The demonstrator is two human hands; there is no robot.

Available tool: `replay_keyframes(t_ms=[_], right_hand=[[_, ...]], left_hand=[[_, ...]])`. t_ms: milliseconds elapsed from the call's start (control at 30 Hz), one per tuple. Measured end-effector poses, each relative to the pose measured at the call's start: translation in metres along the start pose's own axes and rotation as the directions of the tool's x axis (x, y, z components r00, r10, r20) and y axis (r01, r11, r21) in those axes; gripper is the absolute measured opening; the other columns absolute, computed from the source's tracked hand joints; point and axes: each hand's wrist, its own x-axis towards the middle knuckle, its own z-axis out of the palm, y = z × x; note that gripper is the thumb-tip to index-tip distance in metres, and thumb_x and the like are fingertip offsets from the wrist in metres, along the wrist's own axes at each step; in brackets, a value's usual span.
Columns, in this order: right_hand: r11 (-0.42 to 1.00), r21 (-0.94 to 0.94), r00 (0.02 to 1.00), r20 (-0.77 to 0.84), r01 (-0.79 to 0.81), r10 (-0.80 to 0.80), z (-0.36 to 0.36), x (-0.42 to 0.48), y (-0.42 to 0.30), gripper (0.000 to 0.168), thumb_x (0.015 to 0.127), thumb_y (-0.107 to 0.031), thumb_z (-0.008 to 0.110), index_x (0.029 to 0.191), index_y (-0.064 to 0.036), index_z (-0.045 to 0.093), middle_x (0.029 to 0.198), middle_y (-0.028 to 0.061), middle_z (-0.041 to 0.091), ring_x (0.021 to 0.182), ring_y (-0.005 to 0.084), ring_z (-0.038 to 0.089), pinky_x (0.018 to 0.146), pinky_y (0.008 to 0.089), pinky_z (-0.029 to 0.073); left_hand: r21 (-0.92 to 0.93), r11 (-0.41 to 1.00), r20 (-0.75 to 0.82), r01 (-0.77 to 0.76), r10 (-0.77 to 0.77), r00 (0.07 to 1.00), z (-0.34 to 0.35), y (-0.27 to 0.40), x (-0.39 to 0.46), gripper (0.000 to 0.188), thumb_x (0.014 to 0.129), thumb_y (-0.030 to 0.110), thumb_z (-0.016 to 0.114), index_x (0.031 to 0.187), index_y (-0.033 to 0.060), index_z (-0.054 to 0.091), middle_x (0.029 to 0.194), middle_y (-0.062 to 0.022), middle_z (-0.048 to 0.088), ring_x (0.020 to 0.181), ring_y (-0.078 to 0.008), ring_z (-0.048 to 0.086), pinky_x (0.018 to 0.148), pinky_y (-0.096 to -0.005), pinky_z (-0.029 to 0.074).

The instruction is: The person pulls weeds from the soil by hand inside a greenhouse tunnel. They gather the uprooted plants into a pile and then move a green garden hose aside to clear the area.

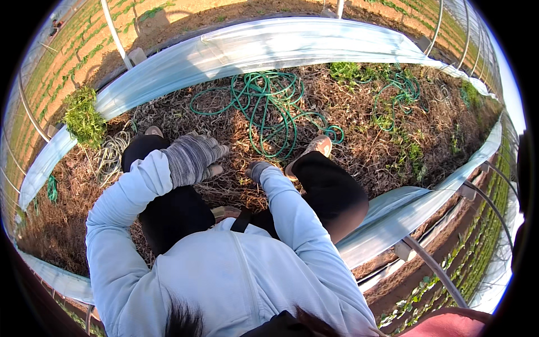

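Note:
My left hand [191, 158], in a grey knitted work glove with paler fingertips, hangs palm down over the dry ground beside my left leg. Its fingers are extended, the thumb stands apart, and nothing shows in it. My right hand [257, 170], also gloved, reaches down between my knees to the dry stalks. The sleeve and the back of the hand hide its fingers, so a grip cannot be made out. Just beyond both hands lies a loose tangle of green cord [269, 113] on brown dead plant litter [353, 105].
Pale plastic film [269, 44] borders the strip on the far side, with more film [391, 227] behind me to the right. A leafy green plant [85, 117] and a coil of whitish cord [111, 156] are at left. More green cord [398, 94] lies far right. Metal hoops [438, 269] line the side.

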Motion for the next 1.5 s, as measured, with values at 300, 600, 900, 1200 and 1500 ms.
replay_keyframes(t_ms=[300, 600, 900, 1200, 1500], right_hand=[[0.998, 0.05, 0.997, 0.078, -0.034, 0.03, 0.017, 0.06, 0.031, 0.052, 0.089, -0.044, 0.038, 0.128, -0.01, 0.045, 0.133, 0.0113, 0.044, 0.119, 0.0298, 0.044, 0.1, 0.0409, 0.035], [0.985, 0.172, 0.933, -0.352, -0.01, 0.071, -0.066, 0.159, -0.016, 0.05, 0.086, -0.038, 0.052, 0.129, -0.014, 0.044, 0.135, 0.012, 0.04, 0.123, 0.03, 0.04, 0.103, 0.0378, 0.033], [0.9, -0.38, 0.95, -0.296, -0.213, 0.1, -0.125, 0.215, -0.094, 0.056, 0.088, -0.021, 0.048, 0.139, -0.022, 0.025, 0.148, 0.0044, 0.015, 0.136, 0.028, 0.016, 0.108, 0.0443, 0.022], [0.822, -0.562, 0.995, -0.077, -0.089, 0.055, -0.115, 0.214, -0.081, 0.047, 0.088, -0.014, 0.047, 0.133, -0.016, 0.035, 0.144, 0.0099, 0.024, 0.131, 0.0282, 0.025, 0.107, 0.0438, 0.023], [0.937, -0.292, 0.976, 0.154, 0.192, -0.153, -0.12, 0.117, -0.096, 0.035, 0.088, -0.017, 0.051, 0.122, -0.009, 0.049, 0.123, 0.0127, 0.048, 0.112, 0.0258, 0.048, 0.095, 0.0357, 0.039]], left_hand=[[-0.024, 0.989, 0.361, -0.148, 0.146, 0.921, 0.039, 0.01, 0.043, 0.047, 0.083, 0.038, 0.051, 0.119, 0.0065, 0.051, 0.105, -0.0122, 0.057, 0.097, -0.0271, 0.056, 0.083, -0.0427, 0.04], [-0.025, 0.997, 0.454, -0.07, 0.074, 0.888, 0.053, -0.026, 0.038, 0.055, 0.076, 0.038, 0.056, 0.121, 0.0058, 0.049, 0.111, -0.0142, 0.055, 0.1, -0.0285, 0.054, 0.088, -0.0474, 0.036], [-0.248, 0.969, 0.417, 0.013, 0.095, 0.904, 0.056, -0.05, 0.024, 0.057, 0.071, 0.046, 0.059, 0.111, 0.0057, 0.054, 0.102, -0.0126, 0.057, 0.097, -0.0285, 0.054, 0.085, -0.05, 0.037], [-0.179, 0.984, 0.297, -0.009, 0.063, 0.953, 0.037, -0.061, 0.028, 0.059, 0.068, 0.049, 0.06, 0.108, 0.0072, 0.055, 0.1, -0.012, 0.057, 0.094, -0.0289, 0.055, 0.081, -0.0505, 0.038], [-0.113, 0.979, 0.502, 0.171, -0.093, 0.86, 0.012, -0.084, 0.06, 0.061, 0.074, 0.036, 0.06, 0.124, 0.0041, 0.043, 0.117, -0.0168, 0.052, 0.111, -0.0333, 0.049, 0.09, -0.0519, 0.038]])
